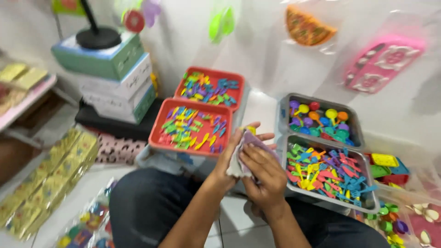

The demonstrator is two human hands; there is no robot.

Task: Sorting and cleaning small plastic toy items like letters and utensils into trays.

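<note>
The small bag [243,154] sits pinched between both hands above the lap, left hand [234,154] cupping it, right hand [262,172] fingers clamped on top. A loose grip could spill pieces beside the trays [158,138].

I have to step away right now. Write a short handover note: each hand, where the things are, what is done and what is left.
Left hand: holds a small clear bag with small toy pieces at the fingertips.
Right hand: pressed on the same bag, over a purple piece.
Around: two red trays and two grey trays of coloured plastic toy pieces, ahead of the knees.
Done: one bag in hand; its fill cannot be told.
Left: trays hold many loose pieces.
</note>
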